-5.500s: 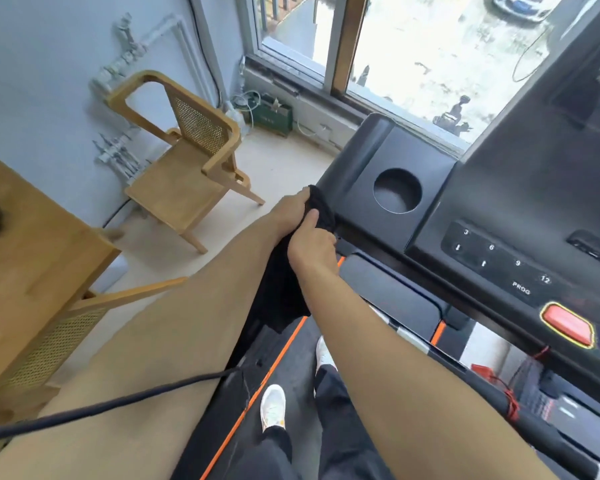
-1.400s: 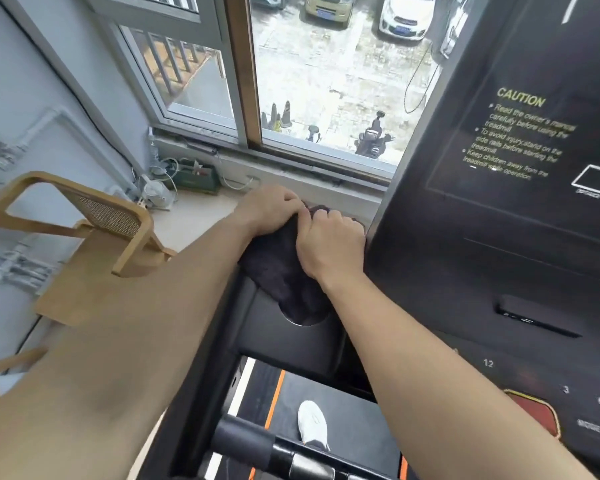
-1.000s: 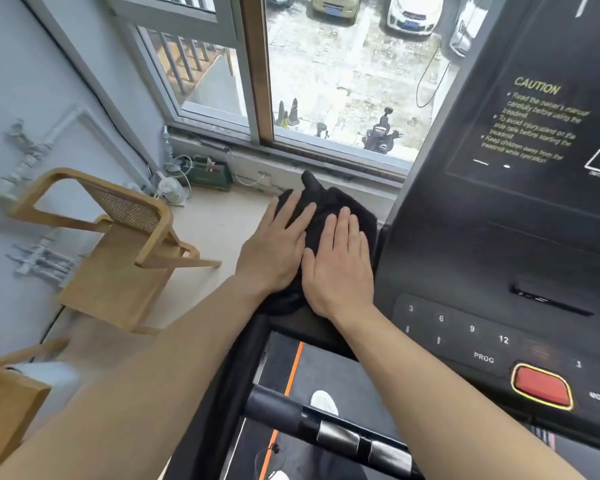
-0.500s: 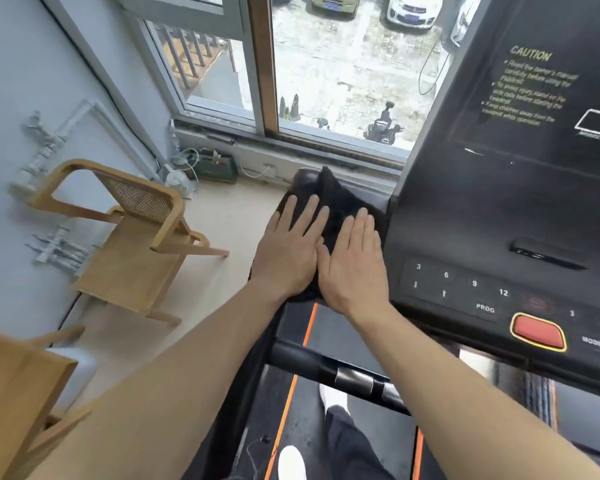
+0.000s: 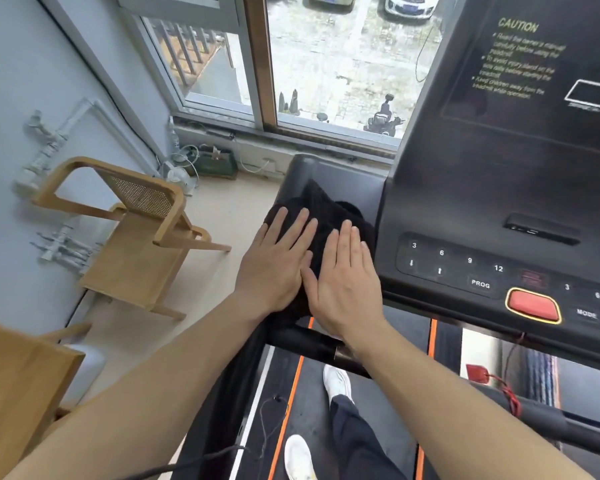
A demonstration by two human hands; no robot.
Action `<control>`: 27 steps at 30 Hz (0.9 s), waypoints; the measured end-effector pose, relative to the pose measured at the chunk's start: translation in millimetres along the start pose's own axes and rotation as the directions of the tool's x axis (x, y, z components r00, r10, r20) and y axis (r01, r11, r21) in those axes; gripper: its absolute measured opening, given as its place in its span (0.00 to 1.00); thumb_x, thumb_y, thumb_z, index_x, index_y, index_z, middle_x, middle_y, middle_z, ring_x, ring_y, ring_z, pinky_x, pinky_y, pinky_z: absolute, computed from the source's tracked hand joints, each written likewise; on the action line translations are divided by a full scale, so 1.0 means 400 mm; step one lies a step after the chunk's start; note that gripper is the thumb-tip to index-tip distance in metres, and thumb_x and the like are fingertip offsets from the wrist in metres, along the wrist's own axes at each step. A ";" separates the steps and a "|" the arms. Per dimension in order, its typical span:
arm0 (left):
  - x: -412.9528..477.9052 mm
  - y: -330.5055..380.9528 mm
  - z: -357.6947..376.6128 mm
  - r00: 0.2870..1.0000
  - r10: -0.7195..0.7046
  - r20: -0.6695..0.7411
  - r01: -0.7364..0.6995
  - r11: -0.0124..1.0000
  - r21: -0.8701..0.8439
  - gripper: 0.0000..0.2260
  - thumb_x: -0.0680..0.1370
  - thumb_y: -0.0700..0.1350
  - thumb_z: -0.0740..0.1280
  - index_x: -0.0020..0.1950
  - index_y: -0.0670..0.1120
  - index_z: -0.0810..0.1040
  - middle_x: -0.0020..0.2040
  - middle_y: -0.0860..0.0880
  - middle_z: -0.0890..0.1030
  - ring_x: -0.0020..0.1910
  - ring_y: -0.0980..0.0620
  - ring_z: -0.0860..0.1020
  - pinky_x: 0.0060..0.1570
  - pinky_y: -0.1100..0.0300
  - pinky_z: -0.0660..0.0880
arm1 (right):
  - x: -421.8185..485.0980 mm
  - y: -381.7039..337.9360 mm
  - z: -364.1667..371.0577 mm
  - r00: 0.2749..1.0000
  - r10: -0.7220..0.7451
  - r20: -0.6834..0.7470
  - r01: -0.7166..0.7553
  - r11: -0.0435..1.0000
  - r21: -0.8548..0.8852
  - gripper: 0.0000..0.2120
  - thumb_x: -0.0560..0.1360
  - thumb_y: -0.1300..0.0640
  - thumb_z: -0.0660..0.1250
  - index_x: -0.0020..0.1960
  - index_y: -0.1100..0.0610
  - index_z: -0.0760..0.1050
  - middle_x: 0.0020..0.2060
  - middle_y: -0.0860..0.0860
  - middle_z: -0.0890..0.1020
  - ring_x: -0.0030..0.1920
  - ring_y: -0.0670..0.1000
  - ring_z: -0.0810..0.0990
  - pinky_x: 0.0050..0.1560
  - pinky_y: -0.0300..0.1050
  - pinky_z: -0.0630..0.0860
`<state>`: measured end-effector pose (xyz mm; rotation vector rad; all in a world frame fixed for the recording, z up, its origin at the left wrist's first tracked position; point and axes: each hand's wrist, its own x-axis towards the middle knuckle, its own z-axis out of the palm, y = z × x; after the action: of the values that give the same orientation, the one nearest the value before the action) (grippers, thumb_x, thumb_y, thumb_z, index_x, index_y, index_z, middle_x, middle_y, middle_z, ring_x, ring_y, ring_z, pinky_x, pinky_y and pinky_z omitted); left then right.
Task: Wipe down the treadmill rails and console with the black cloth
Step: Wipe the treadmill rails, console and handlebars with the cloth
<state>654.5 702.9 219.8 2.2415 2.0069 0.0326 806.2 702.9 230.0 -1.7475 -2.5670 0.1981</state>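
Note:
The black cloth (image 5: 321,211) lies spread on the left tray of the treadmill console (image 5: 482,188), covering the cup recess. My left hand (image 5: 274,266) and my right hand (image 5: 343,282) lie flat on it side by side, fingers straight, pressing it onto the tray. The cloth's near part is hidden under both palms. The black handrail bar (image 5: 305,342) crosses just below my wrists. The button panel with the red stop button (image 5: 532,304) is right of my right hand.
A wooden cane-back chair (image 5: 136,230) stands on the floor to the left, with a wooden table corner (image 5: 18,382) nearer me. The window (image 5: 326,64) is ahead. My white shoes (image 5: 336,382) stand on the treadmill belt; a red safety cord (image 5: 499,388) hangs at right.
Both hands went from bunching the cloth at the tray's far end to lying flat on it, and have slid it back toward me along the tray.

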 end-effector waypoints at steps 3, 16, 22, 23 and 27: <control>0.092 0.003 -0.011 0.999 -0.045 -0.018 0.045 0.999 -0.029 0.26 0.84 0.54 0.44 0.83 0.52 0.51 0.83 0.52 0.51 0.82 0.43 0.46 0.79 0.46 0.51 | 0.089 0.031 -0.021 0.996 0.084 0.041 -0.084 0.996 0.002 0.38 0.83 0.38 0.41 0.80 0.67 0.48 0.80 0.64 0.47 0.81 0.59 0.44 0.80 0.53 0.42; 0.318 -0.011 -0.052 1.000 -0.010 -0.026 0.010 1.000 -0.018 0.24 0.86 0.54 0.46 0.82 0.55 0.52 0.83 0.53 0.53 0.82 0.45 0.48 0.79 0.46 0.49 | 0.283 0.101 -0.058 0.994 0.111 0.014 -0.110 0.991 -0.071 0.39 0.83 0.39 0.39 0.78 0.71 0.49 0.78 0.69 0.52 0.81 0.60 0.47 0.80 0.52 0.41; 0.130 -0.021 -0.027 0.993 0.018 -0.113 -0.045 0.968 -0.248 0.23 0.84 0.51 0.57 0.80 0.51 0.63 0.81 0.52 0.59 0.81 0.47 0.52 0.79 0.47 0.53 | 0.121 0.073 -0.037 0.998 -0.010 0.057 0.013 0.999 -0.049 0.41 0.81 0.35 0.41 0.80 0.66 0.50 0.80 0.65 0.49 0.81 0.60 0.47 0.80 0.55 0.45; 0.110 -0.025 -0.034 0.994 -0.008 -0.109 -0.030 0.941 -0.336 0.23 0.83 0.49 0.59 0.79 0.50 0.65 0.81 0.52 0.61 0.81 0.48 0.53 0.78 0.48 0.54 | 0.112 0.075 -0.041 0.997 -0.040 0.070 0.044 0.997 -0.058 0.40 0.81 0.36 0.44 0.80 0.66 0.51 0.80 0.65 0.50 0.81 0.60 0.49 0.80 0.55 0.46; 0.048 -0.028 -0.069 0.961 -0.073 -0.266 -0.007 0.958 -0.288 0.22 0.77 0.47 0.67 0.72 0.47 0.75 0.74 0.46 0.72 0.74 0.45 0.69 0.72 0.46 0.67 | 0.099 0.121 -0.074 0.986 -0.150 -0.067 0.152 0.988 0.024 0.31 0.77 0.49 0.63 0.75 0.64 0.65 0.74 0.64 0.68 0.73 0.62 0.68 0.74 0.55 0.65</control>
<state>642.6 725.5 244.5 2.1108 2.0100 0.6231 839.2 759.8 251.6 -1.5155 -2.6212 0.1699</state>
